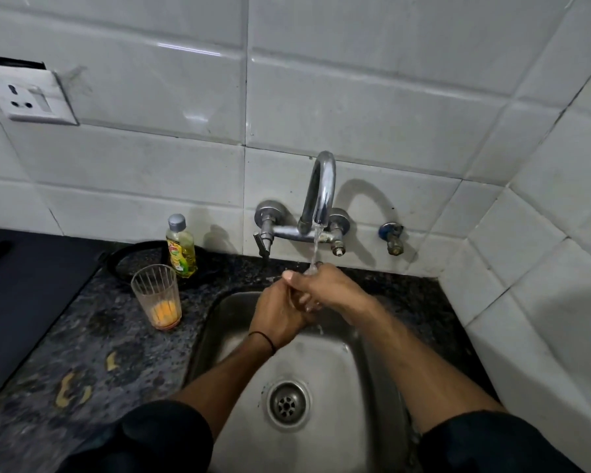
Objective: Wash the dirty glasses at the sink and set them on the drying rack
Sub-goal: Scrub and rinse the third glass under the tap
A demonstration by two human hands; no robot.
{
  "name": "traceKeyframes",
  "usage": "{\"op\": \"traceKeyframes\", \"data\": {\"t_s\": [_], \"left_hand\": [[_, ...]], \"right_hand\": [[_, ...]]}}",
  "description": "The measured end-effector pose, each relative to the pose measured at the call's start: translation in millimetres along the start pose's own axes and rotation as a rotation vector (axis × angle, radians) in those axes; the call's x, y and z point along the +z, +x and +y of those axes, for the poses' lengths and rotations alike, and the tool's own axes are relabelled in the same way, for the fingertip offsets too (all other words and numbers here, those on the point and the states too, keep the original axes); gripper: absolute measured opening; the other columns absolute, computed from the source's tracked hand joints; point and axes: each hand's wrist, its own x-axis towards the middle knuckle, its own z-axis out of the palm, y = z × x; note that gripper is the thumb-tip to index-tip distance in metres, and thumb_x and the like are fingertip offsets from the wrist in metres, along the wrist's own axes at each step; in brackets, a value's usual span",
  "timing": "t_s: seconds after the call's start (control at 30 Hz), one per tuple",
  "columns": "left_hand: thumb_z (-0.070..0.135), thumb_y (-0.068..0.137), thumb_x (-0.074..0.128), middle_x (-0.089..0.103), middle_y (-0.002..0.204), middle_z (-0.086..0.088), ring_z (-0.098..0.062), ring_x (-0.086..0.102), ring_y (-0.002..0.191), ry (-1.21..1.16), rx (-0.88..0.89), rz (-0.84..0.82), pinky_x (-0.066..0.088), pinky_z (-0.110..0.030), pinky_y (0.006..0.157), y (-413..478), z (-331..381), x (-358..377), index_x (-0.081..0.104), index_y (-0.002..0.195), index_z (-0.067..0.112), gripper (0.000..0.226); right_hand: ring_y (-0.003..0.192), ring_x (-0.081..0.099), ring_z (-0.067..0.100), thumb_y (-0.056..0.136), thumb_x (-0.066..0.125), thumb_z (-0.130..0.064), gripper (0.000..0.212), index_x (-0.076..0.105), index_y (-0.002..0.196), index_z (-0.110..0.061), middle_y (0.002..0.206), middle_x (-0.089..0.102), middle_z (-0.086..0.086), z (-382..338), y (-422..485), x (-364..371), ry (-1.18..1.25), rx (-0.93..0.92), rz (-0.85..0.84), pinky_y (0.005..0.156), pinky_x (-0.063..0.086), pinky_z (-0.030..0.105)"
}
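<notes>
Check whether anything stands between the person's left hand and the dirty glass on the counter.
Nothing visible does. Only bare counter and the sink rim lie between the left hand and the glass; the dish-soap bottle stands behind the glass, off that line.

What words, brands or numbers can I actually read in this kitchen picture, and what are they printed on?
"Vim", in red letters and partly turned away: on the label of the yellow dish soap bottle.
Smaller print on that same label: too blurred to read.
Wall socket, glass and tap: no writing visible on any of them.
</notes>
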Motion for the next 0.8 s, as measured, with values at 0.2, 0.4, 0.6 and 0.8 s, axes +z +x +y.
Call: {"op": "traceKeyframes", "data": {"t_s": [0.2, 0.4, 0.6, 0.8], "left_hand": [[0.026, 0.062, 0.086, 0.072, 0.104, 0.002, -0.012, 0.069, 0.099, -0.038, 0.016, -0.325, 0.053, -0.017, 0.081, 23, -21, -28, 0.065, 0.111, 0.016, 0.054], [0.019, 0.068, 0.086, 0.064, 0.078, 0.012, -0.002, 0.062, 0.075, 0.064, 0.012, -0.062, 0.045, -0.006, 0.060, 13, -12, -19, 0.058, 0.089, 0.025, 0.036], [0.046, 0.069, 0.081, 0.068, 0.107, 0.010, -0.005, 0.065, 0.102, 0.112, 0.056, -0.271, 0.054, -0.030, 0.089, 28, -31, -23, 0.060, 0.110, 0.028, 0.049], [0.028, 0.065, 0.083, 0.064, 0.083, 0.016, 0.008, 0.060, 0.077, 0.060, 0.021, -0.075, 0.048, -0.008, 0.068, 9, -10, -19, 0.060, 0.099, 0.028, 0.041]], "right_hand": [[0.092, 0.071, 0.011, 0.084, 0.067, -0.051, 0.013, 0.076, 0.086, -0.041, 0.093, 0.076, -0.010, 23, 11, -8, -0.331, -0.149, -0.142, 0.091, 0.055, 0.035], [0.073, 0.066, 0.012, 0.097, 0.065, -0.035, 0.025, 0.070, 0.087, -0.012, 0.082, 0.072, 0.005, 15, 15, 11, 0.134, -0.049, -0.022, 0.072, 0.055, 0.026], [0.075, 0.061, 0.009, 0.091, 0.066, -0.031, 0.021, 0.059, 0.071, -0.026, 0.080, 0.066, -0.008, 11, 11, -7, -0.479, -0.311, -0.200, 0.073, 0.045, 0.026], [0.080, 0.074, 0.020, 0.094, 0.063, -0.049, 0.038, 0.071, 0.079, -0.014, 0.082, 0.077, 0.004, -1, 5, 5, -0.138, -0.156, 0.013, 0.081, 0.058, 0.038]]}}
